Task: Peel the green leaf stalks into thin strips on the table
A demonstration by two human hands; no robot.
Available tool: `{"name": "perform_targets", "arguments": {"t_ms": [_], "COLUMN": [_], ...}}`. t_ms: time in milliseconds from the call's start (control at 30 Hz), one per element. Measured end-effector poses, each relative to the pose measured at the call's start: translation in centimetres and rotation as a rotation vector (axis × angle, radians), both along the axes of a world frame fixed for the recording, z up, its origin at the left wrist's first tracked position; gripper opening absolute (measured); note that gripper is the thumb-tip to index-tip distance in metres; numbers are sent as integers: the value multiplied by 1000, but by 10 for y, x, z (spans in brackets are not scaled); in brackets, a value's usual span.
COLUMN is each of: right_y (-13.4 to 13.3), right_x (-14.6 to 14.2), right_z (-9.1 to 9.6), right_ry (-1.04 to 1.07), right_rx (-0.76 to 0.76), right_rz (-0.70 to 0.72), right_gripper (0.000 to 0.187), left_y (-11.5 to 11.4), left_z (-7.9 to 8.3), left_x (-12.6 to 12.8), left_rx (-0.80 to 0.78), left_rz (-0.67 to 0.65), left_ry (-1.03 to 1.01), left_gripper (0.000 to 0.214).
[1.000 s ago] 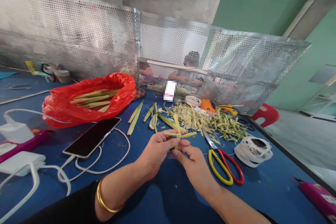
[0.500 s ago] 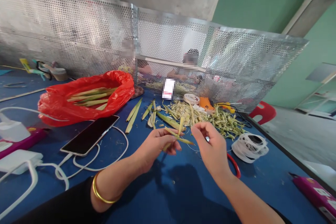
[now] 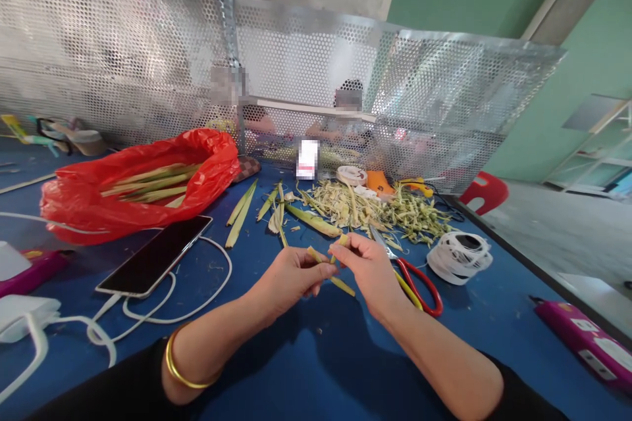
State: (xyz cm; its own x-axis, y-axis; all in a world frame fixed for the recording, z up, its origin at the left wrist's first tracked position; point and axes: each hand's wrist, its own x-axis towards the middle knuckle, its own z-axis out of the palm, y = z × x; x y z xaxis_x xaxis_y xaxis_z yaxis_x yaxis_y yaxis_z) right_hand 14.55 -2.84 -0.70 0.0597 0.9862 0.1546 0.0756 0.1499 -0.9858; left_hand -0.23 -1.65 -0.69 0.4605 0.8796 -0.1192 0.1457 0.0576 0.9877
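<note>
At your far left, a purple power strip (image 3: 37, 272) and a white adapter (image 3: 44, 308) lie on the blue table (image 3: 309, 375). Next, a red plastic bag (image 3: 74, 204) sits open with long leaves (image 3: 153, 184) inside. Nearer you, a phone (image 3: 155, 253) lies face up, a white cable (image 3: 105, 310) plugged into its near end. Loose leaf pieces (image 3: 241, 214) lie right of the bag. Your left hand (image 3: 289, 279), a gold bangle (image 3: 171, 362) on its wrist, is closed, gripping leaf strips (image 3: 344, 286) between thumb and fingers, above the table at centre. Your right hand (image 3: 365, 270) pinches the upper end of one strip, just beside the left fingertips. Beyond lies a heap of leaf scraps (image 3: 345, 205). Scissors (image 3: 393, 255) lie near your right hand, the yellow handle partly hidden. Further right, observed: a white roll (image 3: 450, 264) and a second purple power strip (image 3: 575, 335).
</note>
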Motion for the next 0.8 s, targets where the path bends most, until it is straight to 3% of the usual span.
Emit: {"name": "perform_targets", "arguments": {"t_ms": [100,233,433,533,733,800], "right_y": [3,8,13,15,11,9], "right_x": [0,3,10,11,4,3], "right_z": [-6,-6,-2,-5,-7,-5], "right_ry": [10,41,87,-33,-212,-272], "right_rx": [11,-17,-75,31,262,315], "right_rz": [-58,-6,68,148,211,223], "right_gripper": [20,22,37,33,13,18], "left_y": [-1,1,8,13,20,22], "left_z": [2,4,19,23,29,33], "left_x": [0,-2,-16,-19,-12,-10], "left_rx": [25,-63,-240,-308,-271,-266], "left_rz": [-48,-11,68,78,-71,-95], "left_ry": [-6,-34,-301,-362,-293,-248], "left_gripper": [27,29,25,26,31,37]}}
